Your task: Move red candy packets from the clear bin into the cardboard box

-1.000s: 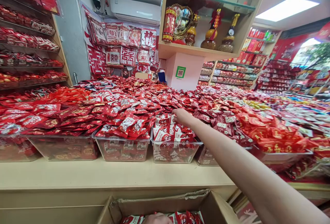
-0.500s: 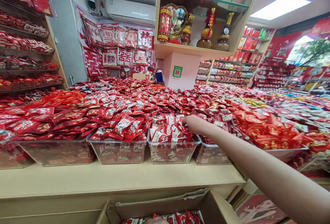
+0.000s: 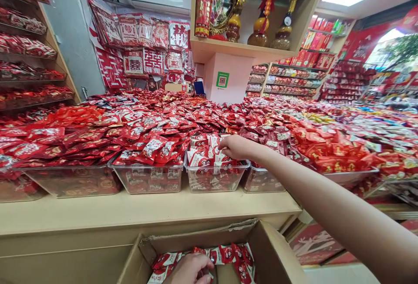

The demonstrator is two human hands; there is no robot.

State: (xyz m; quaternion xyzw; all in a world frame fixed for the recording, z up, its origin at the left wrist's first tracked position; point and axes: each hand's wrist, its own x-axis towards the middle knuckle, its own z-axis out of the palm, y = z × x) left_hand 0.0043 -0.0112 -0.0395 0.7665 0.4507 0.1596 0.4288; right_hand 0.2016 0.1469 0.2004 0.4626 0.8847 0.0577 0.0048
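Note:
My right hand point(image 3: 237, 147) reaches over a clear plastic bin point(image 3: 217, 183), its fingers bent down and closed at the small red-and-white packets point(image 3: 199, 157) standing in rows inside. Its fingertips are partly hidden against them. Lower down, my left hand point(image 3: 192, 268) is inside an open cardboard box point(image 3: 274, 253), fingers curled in above more red-and-white packets point(image 3: 243, 271). Whatever lies within those left fingers is mostly covered by the hand.
Heaped bins of red packets stand on both sides, including a clear bin point(image 3: 148, 181) to the left. A pale counter ledge point(image 3: 130, 210) runs between bins and box. An overhanging display cabinet point(image 3: 225, 49) holds gourd-shaped bottles. Stocked shelves point(image 3: 29, 53) line the left wall.
The view has tipped downward, showing more of the cardboard box. My left hand has come further into sight there. My right hand has shifted slightly left over the same bin.

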